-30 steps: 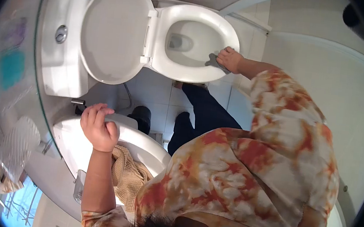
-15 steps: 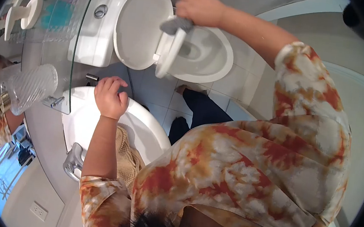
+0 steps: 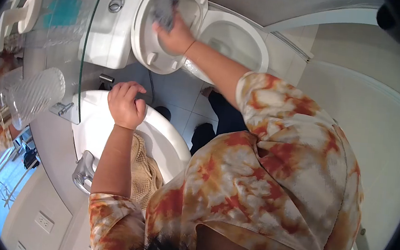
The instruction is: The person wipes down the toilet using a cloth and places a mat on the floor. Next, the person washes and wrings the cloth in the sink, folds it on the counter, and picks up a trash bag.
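My right hand is closed on a grey cloth, slightly blurred, against the raised toilet seat. The seat leans back on the lid, its underside with small bumpers facing me. Below it is the open toilet bowl, with drops on its near rim. My left hand rests at the rim of the white sink, fingers a little bent and apart, holding nothing. A beige knit cloth hangs over the sink beside my left forearm.
A glass shelf juts out at the left, bearing a clear ribbed cup and white-handled items. The chrome faucet is near my left forearm. The toilet tank stands behind the lid.
The toilet seat has swung from partly raised to resting against the lid. My right hand has moved left with the grey cloth onto its underside. My left hand has hardly moved.
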